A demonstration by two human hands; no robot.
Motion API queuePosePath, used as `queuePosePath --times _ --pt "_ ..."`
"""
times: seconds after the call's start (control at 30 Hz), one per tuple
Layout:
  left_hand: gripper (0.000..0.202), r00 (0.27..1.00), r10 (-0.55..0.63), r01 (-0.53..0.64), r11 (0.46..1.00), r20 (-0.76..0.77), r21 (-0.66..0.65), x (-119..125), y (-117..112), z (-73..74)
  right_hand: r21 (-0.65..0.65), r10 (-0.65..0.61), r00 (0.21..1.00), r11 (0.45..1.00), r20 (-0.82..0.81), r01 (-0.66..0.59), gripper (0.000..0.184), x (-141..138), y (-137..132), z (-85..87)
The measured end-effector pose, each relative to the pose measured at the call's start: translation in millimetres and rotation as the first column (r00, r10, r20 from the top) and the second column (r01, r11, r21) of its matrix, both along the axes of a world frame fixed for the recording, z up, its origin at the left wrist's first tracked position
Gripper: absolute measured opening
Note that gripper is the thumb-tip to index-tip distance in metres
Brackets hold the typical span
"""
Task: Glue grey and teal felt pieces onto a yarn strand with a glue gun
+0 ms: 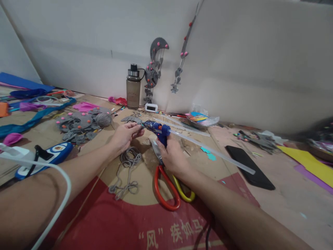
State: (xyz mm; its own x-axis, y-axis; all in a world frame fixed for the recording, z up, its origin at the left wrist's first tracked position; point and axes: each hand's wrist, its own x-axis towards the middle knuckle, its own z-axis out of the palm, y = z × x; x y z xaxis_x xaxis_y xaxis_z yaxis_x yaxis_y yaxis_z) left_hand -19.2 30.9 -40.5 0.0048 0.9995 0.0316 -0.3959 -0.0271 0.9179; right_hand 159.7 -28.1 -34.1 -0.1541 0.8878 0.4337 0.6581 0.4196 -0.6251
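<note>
Blades of scissors (pixel 169 207) concealed beneath right hand (pixel 173 156); grip of glue gun (pixel 162 133) enclosed in same hand. Grey piece (pixel 134 120) largely covered by fingers of left hand (pixel 125 137), shape not discernible. White cable (pixel 69 184) cut off by left and lower edges. Yellow sheet (pixel 309 161) cut off by right edge; clutter (pixel 319 139) behind it blurred. Clock (pixel 151 107) display too small to read.

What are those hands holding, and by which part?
The right hand grips a blue glue gun by its handle. The left hand pinches a small grey piece at its edge, beside the gun's tip.
</note>
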Motion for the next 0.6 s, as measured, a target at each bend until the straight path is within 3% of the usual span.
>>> queuePosePath --times 0.27,0.6 --pt "0.017 0.998 0.056 -0.057 0.997 0.004 0.057 -0.8 2.5 -1.0 -0.016 0.009 1.000 1.000 -0.012 -0.009 0.034 -0.6 -1.0 1.9" --pt "0.018 0.999 0.037 -0.037 0.999 0.000 0.030 -0.4 1.0 0.2 -0.020 -0.001 1.000 1.000 -0.026 0.001 0.035 -0.7 -1.1 1.7"
